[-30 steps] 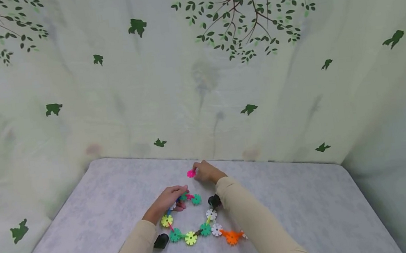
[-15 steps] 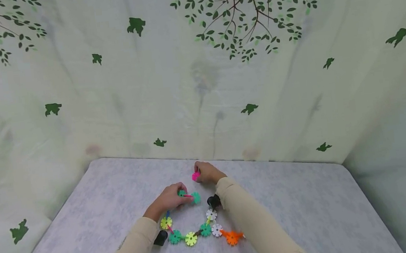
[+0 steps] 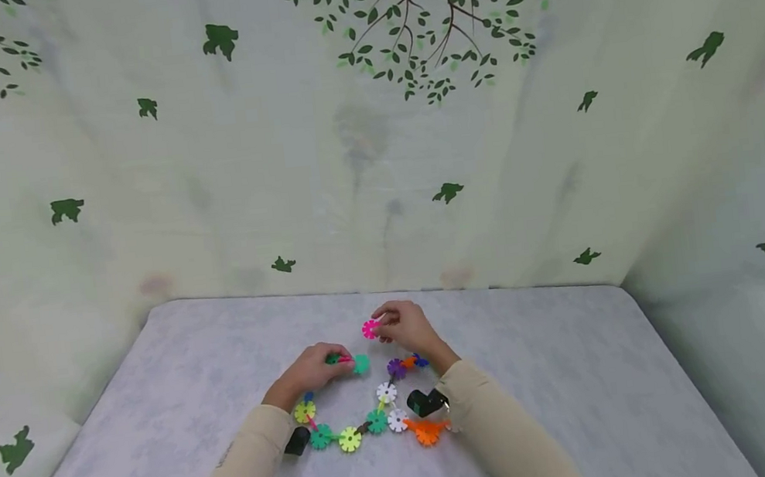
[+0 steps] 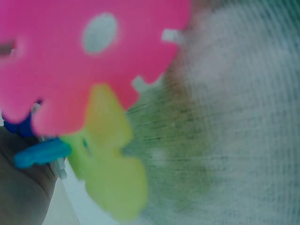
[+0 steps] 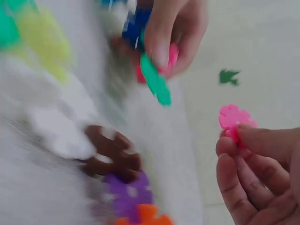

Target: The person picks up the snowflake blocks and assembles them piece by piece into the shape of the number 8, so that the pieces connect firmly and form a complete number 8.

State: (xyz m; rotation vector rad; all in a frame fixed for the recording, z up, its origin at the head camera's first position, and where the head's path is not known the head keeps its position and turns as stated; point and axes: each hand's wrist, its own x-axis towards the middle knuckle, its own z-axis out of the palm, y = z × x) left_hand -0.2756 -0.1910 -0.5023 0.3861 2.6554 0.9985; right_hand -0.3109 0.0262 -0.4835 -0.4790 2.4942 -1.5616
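Note:
My right hand [image 3: 409,329] pinches a pink flower-shaped interlocking disc [image 3: 370,329] between thumb and fingertips, above the far part of the table. Just left of it, my left hand [image 3: 314,368] grips a chain of such discs near its end, where a green disc [image 5: 156,80] and some pink stick out past the thumb. The chain curves back toward me through a yellow disc [image 3: 305,411] and a green disc [image 3: 322,436]. Close up in the left wrist view are a large pink disc [image 4: 61,61] and a yellow disc [image 4: 115,178].
The chain runs on across the grey-white table [image 3: 225,340] to white discs [image 3: 387,392], a purple disc [image 3: 397,368] and an orange disc [image 3: 427,430]. Black wrist cameras sit by both sleeves. A leaf-patterned curtain [image 3: 304,161] stands behind the table.
My left hand has lifted the chain's end and changed its grip on it. The right hand turns the pink disc to face me, its wrist swinging right and uncovering purple and orange discs.

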